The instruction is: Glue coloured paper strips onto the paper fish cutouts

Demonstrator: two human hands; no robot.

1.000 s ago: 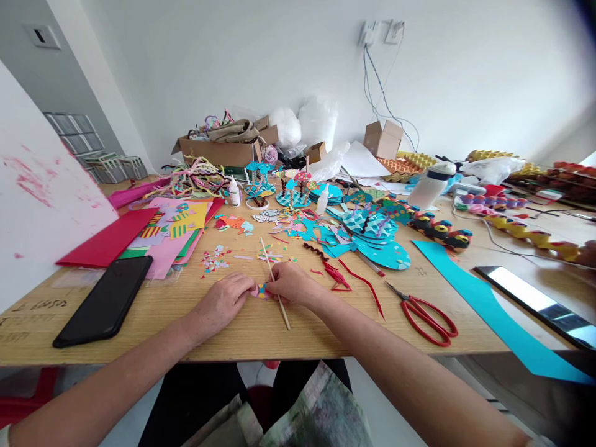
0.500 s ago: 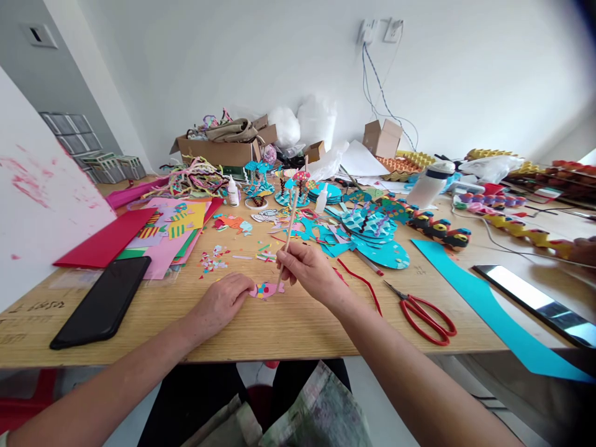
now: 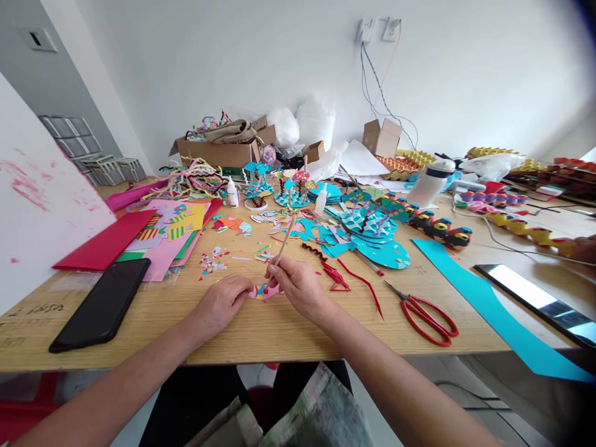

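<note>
A small pink paper fish (image 3: 259, 293) with blue, yellow and red patches lies on the table in front of me. My left hand (image 3: 222, 303) is closed, its fingertips pinching the fish's left end against the tabletop. In my right hand (image 3: 298, 284) is a thin wooden stick (image 3: 287, 237), held like a pen and tilted, top end up. Its lower tip is hidden behind my fingers, over the fish's right part. Tiny paper scraps (image 3: 213, 262) lie just beyond my left hand. Red pipe cleaners (image 3: 363, 284) lie right of my right hand.
Red-handled scissors (image 3: 428, 320) lie at the right, beside a curved blue paper strip (image 3: 479, 304). A black phone (image 3: 102, 304) is at the left by coloured paper sheets (image 3: 161, 267). Glue bottles (image 3: 232, 192) and blue paper crafts (image 3: 367, 226) stand farther back. A co-worker's hand (image 3: 584, 250) shows at the right edge.
My right hand has moved left with the stick, toward the middle of the fish, uncovering red and brown pipe cleaners behind it. My left hand has stayed on the fish.
</note>
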